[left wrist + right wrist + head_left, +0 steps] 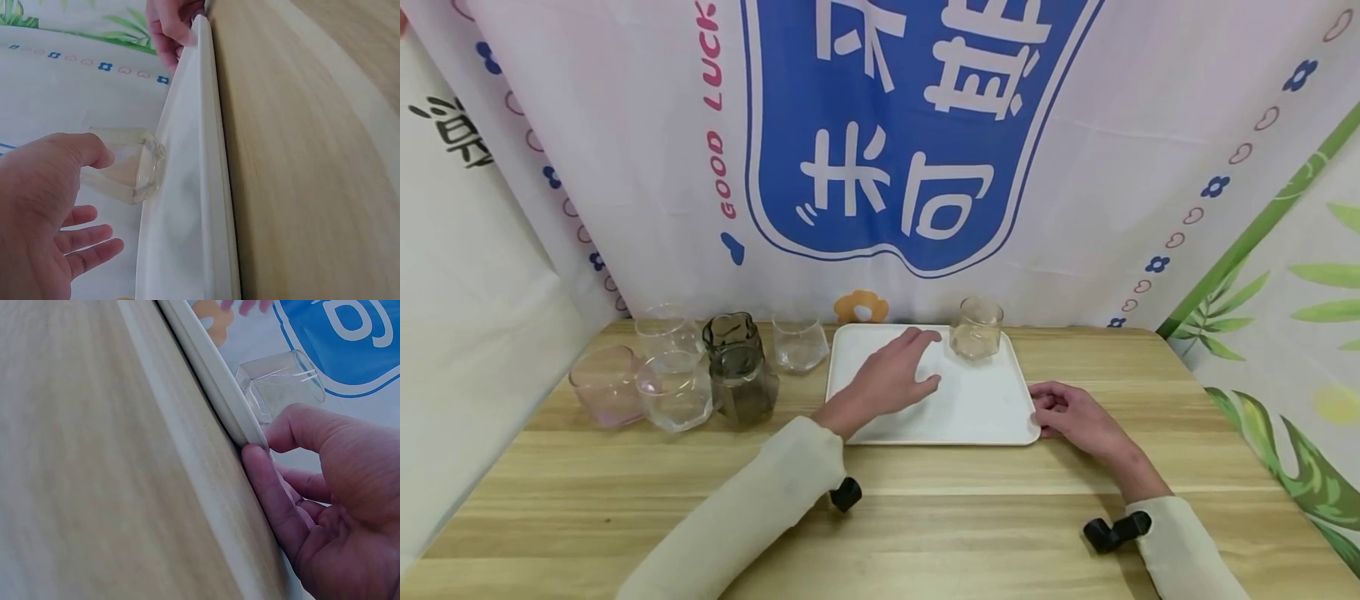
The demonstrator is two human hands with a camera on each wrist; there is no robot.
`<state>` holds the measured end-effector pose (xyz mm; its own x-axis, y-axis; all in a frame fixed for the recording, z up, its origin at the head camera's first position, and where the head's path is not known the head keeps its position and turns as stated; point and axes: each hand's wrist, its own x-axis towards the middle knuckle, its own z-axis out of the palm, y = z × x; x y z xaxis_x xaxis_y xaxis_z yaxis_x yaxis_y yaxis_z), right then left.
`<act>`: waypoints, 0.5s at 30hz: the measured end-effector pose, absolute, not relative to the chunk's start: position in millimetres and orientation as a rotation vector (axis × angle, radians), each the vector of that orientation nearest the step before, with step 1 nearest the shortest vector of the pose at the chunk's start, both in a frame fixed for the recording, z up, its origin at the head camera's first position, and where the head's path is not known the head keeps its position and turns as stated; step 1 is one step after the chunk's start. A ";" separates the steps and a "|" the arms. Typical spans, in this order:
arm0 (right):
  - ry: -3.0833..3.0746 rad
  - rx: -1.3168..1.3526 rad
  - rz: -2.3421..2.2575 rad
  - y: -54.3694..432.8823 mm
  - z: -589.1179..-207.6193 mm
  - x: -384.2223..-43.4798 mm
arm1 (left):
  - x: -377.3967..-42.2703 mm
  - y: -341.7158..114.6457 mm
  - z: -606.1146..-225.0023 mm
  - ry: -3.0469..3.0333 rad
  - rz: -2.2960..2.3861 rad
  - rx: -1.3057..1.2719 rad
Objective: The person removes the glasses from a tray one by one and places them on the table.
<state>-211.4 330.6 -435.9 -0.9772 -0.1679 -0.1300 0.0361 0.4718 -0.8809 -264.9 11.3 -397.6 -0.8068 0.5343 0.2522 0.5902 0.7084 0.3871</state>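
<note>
A white rectangular tray (970, 421) lies on the wooden table. Near its back right corner stands a pale amber glass (976, 337) with a faceted base. My left hand (887, 379) hovers over the tray's left half, fingers apart and nothing between them; the left wrist view shows the glass beyond its thumb, a gap between them uncertain. At the tray's right edge, close to the front corner, my right hand (1078, 421) pinches the rim. Its thumb (297, 428) is on the upper side, and a finger lies against the outer edge in the right wrist view.
Left of the tray is a group of glasses: a clear one (801, 348), two dark smoky ones, the nearer (745, 396) overlapping the farther, a pink one (604, 396) and more clear ones (673, 404). A printed cloth (647, 167) hangs behind the table (925, 525).
</note>
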 end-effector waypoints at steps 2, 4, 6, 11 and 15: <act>2.523 -0.104 -1.509 331.0 -435.7 -211.4 | -268.6 18.8 -398.5 -2.813 -0.742 -0.897; 2.524 -0.094 -1.509 331.9 -435.7 -211.4 | -271.8 26.2 -399.8 -2.837 -0.818 -0.861; 2.517 -0.081 -1.518 332.5 -435.8 -211.2 | -274.6 33.1 -401.3 -2.856 -0.904 -0.821; 2.519 -0.094 -1.521 332.4 -435.5 -210.1 | -281.2 49.8 -405.0 -2.872 -1.033 -0.762; 2.513 -0.102 -1.531 330.3 -434.0 -209.2 | -288.2 62.3 -406.2 -2.864 -1.142 -0.691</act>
<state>-209.2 330.3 -434.0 -0.9782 -0.1603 -0.1319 0.0436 0.4621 -0.8858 -288.2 62.3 -406.2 -0.9043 0.4027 0.1418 0.3897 0.6430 0.6593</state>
